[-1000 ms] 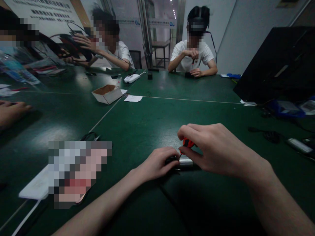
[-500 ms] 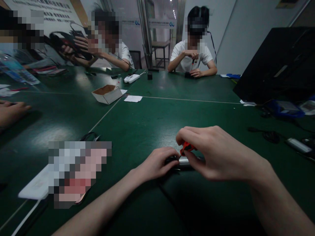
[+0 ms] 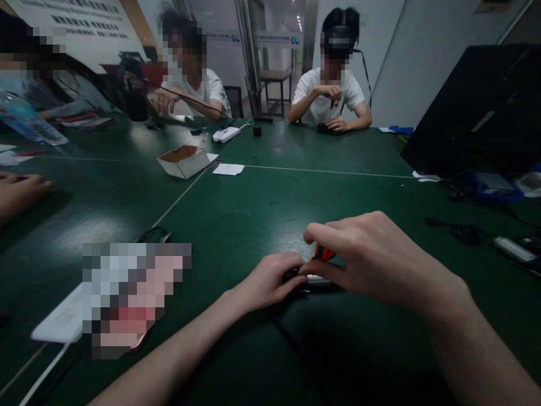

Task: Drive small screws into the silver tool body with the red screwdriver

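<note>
My left hand [image 3: 270, 279] is closed around the dark end of a black and silver device [image 3: 319, 281] lying on the green table [image 3: 262, 214]. Its exact kind is hidden by my fingers. A red and black screwdriver [image 3: 323, 252] is pinched between the thumb and fingers of my right hand [image 3: 363, 251], right above the device. The screwdriver's tip is hidden behind my thumb, so I cannot tell what it touches. A dark cable [image 3: 289, 332] runs from near the device toward me.
On the left lie a white power strip [image 3: 57, 321] and blurred-out items; farther off stand an open box [image 3: 186, 163] and a plastic bottle [image 3: 31, 121]. A large black panel [image 3: 477, 113] and another silver device [image 3: 513, 249] are at right. Several people sit around the table.
My right hand has turned on the screwdriver, its thumb moving left toward my left fingers. My left hand stays put. A co-worker at the far left has lowered a dark object.
</note>
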`<state>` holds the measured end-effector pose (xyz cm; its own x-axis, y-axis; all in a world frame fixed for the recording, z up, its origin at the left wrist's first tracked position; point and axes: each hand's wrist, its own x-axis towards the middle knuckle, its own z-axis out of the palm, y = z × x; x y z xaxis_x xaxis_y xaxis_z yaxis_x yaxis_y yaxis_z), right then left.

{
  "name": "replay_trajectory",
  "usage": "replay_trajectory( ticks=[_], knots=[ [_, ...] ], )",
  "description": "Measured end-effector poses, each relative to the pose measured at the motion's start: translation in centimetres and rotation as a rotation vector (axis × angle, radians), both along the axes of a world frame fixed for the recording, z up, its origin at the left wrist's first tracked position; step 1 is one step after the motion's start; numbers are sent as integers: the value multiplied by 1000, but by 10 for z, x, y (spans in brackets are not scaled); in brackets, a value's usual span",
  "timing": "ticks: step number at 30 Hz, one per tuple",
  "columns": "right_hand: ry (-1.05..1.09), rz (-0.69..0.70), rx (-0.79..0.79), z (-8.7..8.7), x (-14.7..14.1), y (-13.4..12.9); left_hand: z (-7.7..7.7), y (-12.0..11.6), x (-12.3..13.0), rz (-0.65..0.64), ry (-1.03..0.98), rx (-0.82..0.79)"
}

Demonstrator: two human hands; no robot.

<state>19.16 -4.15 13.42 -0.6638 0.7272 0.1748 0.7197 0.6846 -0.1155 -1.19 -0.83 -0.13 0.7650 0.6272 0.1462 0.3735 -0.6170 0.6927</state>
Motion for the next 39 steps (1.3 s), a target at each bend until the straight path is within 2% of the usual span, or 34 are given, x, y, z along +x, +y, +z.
replay_trajectory(
  ticks=[9,21,30,39],
  knots=[
    [98,62,-125,3,-1,0,0,0,1,-23,-66,-10],
    [-20,-17,38,-2,-2,2,4,0,0,0,-18,3],
    [66,46,-92,3,-1,-1,-1,0,0,-18,-53,-20],
    [-11,-12,79,-2,-3,2,1,-1,0,3,-14,16]
  ],
)
